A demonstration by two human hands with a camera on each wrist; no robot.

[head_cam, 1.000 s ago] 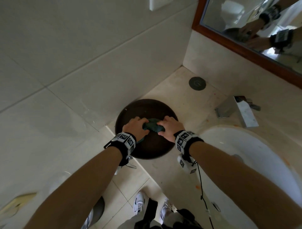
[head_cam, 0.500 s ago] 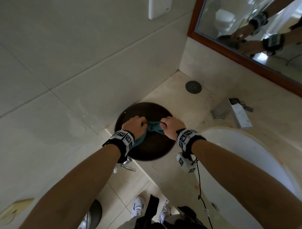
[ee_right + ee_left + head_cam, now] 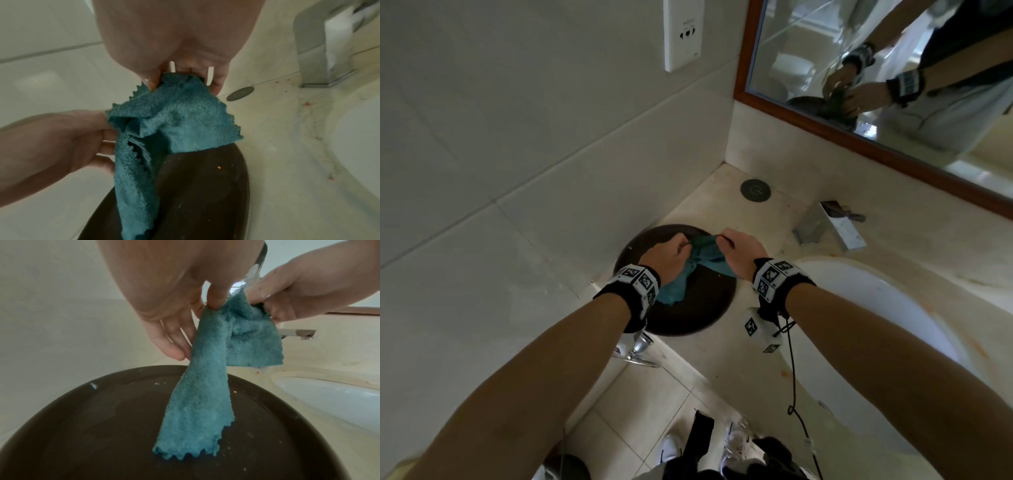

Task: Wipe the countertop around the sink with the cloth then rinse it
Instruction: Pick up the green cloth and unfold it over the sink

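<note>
**Holding the teal cloth up over the dark basin**

Pinching the cloth [image 3: 700, 260] between our two hands, we have it lifted off the dark round basin [image 3: 688, 318] that sits on the countertop [image 3: 726, 346]. Our left hand [image 3: 666, 255] nips one top corner between thumb and forefinger; the other fingers [image 3: 172, 344] hang loose and nearly straight beside the fabric, touching nothing else. Our right hand [image 3: 739, 250] holds the opposite top edge, its fingers curled down round the bunched material, as the right wrist view shows [image 3: 185, 74].

Below our left fingertips a long fold of the cloth [image 3: 197, 402] drops straight down, and its zigzag-cut lower edge touches or just clears the basin floor; we cannot tell which. Below our right fingertips a shorter flap [image 3: 185, 123] hangs free, well above the basin. Between our two hands the top edge sags in a shallow bunch.

The basin [image 3: 102, 434] looks wet inside, with pale specks scattered over it. Beyond our right fingers the chrome faucet [image 3: 828, 228] stands at the back of the countertop, and the white sink [image 3: 876, 308] lies under our right forearm, to the right of the basin. Past both sets of fingertips, near the wall corner, a small round grey disc [image 3: 755, 189] is set into the stone. Orange stains mark the countertop around the sink rim. Above, the mirror [image 3: 876, 68] reflects both hands on the cloth, and a white wall socket [image 3: 683, 34] is fixed to the tiles.
</note>
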